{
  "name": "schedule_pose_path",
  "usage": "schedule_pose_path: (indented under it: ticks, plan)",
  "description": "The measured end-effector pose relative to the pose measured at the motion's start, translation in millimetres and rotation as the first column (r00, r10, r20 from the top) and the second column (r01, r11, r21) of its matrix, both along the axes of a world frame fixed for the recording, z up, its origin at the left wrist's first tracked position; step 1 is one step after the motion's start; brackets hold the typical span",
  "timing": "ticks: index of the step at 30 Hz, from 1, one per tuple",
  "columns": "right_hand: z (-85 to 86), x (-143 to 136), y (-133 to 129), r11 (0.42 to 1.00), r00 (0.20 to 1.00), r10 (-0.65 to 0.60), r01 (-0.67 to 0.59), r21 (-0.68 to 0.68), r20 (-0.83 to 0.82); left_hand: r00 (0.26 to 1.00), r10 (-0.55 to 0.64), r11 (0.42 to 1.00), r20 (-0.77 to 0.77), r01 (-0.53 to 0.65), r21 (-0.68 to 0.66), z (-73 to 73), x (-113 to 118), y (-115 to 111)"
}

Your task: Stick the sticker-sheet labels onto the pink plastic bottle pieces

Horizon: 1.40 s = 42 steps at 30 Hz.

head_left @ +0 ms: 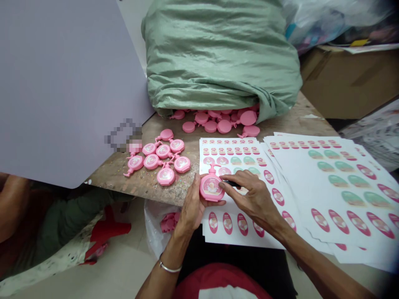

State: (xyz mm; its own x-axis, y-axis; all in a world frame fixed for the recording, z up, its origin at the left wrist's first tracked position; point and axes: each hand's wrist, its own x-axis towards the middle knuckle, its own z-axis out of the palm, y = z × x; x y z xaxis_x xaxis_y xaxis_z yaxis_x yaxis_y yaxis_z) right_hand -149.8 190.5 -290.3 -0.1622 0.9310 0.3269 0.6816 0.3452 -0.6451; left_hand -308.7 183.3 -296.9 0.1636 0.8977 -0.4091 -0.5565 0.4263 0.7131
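Observation:
My left hand point(192, 204) is closed around a small pink toy pump bottle point(212, 195), its pump pointing away from me. A round printed label covers the bottle's front. My right hand point(255, 197) grips a thin black tool point(232, 183), whose exact kind I cannot make out. Its thumb and fingertips are at the right edge of the label. Beneath both hands lies a white sticker sheet point(220, 240) with pink oval and green rounded stickers. To the left, several labelled pink pump bottles point(163, 151) are grouped on the worn wooden table point(137, 187).
A large green cloth sack point(215, 54) spills plain pink bottles point(224, 126) at the back. More sticker sheets point(289, 174) are stacked at right. A grey panel point(68, 83) stands at left, near another person's arm point(11, 207). A plastic bag point(152, 224) hangs below the table edge.

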Motion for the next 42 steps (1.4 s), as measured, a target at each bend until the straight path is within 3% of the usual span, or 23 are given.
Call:
schedule_pose_path:
  ticks: [6,9,12,15,18,22,25,28,30,32,33,35,37,39,42]
  plan:
    - [1.2,-0.4,0.3,1.000,1.000,-0.007,0.007,0.021,0.028,0.995,-0.059,0.992,-0.077,0.067,0.106,3.2,1.5,-1.6]
    - [3.0,-3.4,-2.0,0.995,0.979,-0.051,0.032,0.099,0.198,0.986,-0.045,0.988,-0.161,0.068,0.141,0.7,5.0,-2.2]
    - [3.1,-5.4,-4.7,0.982,0.901,-0.157,0.099,0.159,0.405,0.968,0.021,0.986,-0.250,0.022,0.168,-3.6,9.3,-3.0]
    - [1.3,-3.4,-3.2,0.961,0.841,-0.271,0.211,0.177,0.467,0.957,0.047,0.986,-0.285,0.001,0.164,-7.0,10.9,-3.8]
    - [-0.7,-4.9,3.2,0.941,0.873,-0.338,0.305,0.148,0.350,0.958,0.068,0.994,-0.279,-0.041,0.102,-7.7,9.5,-3.3]
    - [-6.6,-28.9,10.5,0.967,0.968,-0.251,0.252,0.031,-0.034,0.893,0.190,0.981,-0.408,-0.159,0.110,-4.3,10.0,0.1]
    - [-19.6,-41.8,18.9,0.970,0.966,-0.242,0.241,-0.021,-0.086,0.814,0.230,0.972,-0.533,-0.168,0.164,-2.4,5.4,3.6]
    - [-36.2,-16.8,43.7,0.953,0.953,-0.301,0.303,-0.033,0.041,0.694,0.271,0.962,-0.667,-0.209,0.173,-6.1,-21.1,13.1]
    - [-43.7,19.2,72.0,0.934,0.922,-0.344,0.355,-0.033,0.176,0.505,0.319,0.944,-0.802,-0.247,0.220,-11.7,-51.7,26.0]
    - [-46.1,57.1,105.5,0.903,0.828,-0.409,0.427,0.040,0.383,0.319,0.370,0.926,-0.873,-0.200,0.319,-17.9,-84.6,43.6]
    - [-45.6,72.9,122.1,0.921,0.781,-0.366,0.381,0.077,0.507,0.240,0.399,0.915,-0.885,-0.166,0.368,-20.2,-98.9,53.0]
    - [-43.1,93.7,151.8,0.956,0.763,-0.268,0.284,0.067,0.588,0.047,0.470,0.882,-0.881,-0.055,0.468,-21.5,-118.4,69.5]
    - [-40.9,101.4,174.5,0.982,0.768,-0.162,0.190,0.021,0.620,-0.124,0.580,0.814,-0.805,0.059,0.577,-18.0,-123.6,78.4]
    - [-40.0,102.3,189.7,0.991,0.767,-0.090,0.133,-0.020,0.636,-0.169,0.688,0.726,-0.706,0.143,0.673,-12.2,-116.6,76.7]
    - [-37.2,102.2,198.5,0.995,0.780,-0.050,0.091,-0.034,0.623,-0.024,0.730,0.674,-0.683,0.187,0.715,-6.7,-93.5,57.8]
